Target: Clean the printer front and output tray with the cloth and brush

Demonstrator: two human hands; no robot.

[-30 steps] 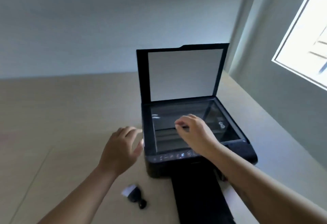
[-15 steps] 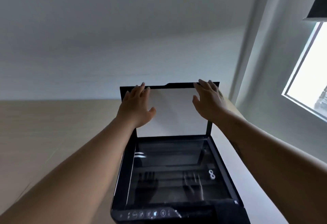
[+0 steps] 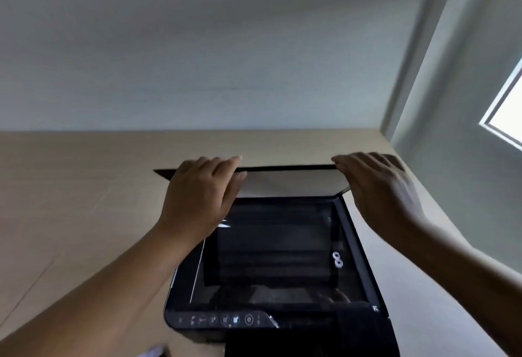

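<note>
A black printer (image 3: 271, 269) is seen in the lower centre of the frame, on a light wood-look table (image 3: 70, 187). Its scanner lid (image 3: 285, 180) is tilted low over the glass, w/ only a narrow strip of the white underside visible at mid-frame. The scanner glass (image 3: 271, 252) is exposed below the lid and shows dark reflections. A control panel (image 3: 220, 320) w/ a row of small icons runs along the printer's front edge, lower centre-left.

The left hand (image 3: 200, 198) is laid flat on the lid's top edge at centre-left, fingers extended & close together, palm down; nothing is clamped in it. The right hand (image 3: 378, 187) is placed on the lid's right corner at centre-right, fingers likewise spread flat over the edge, not curled round anything. The two hands are held well apart, one at each end of the lid. Both forearms are bare and enter from the bottom corners.

A dark flat part (image 3: 310, 342) is seen below the panel at bottom centre, prob. the output tray; it is cut off by the frame. A window (image 3: 508, 114) is lit at the right edge. A pale wall (image 3: 226, 60) fills the upper frame.
</note>
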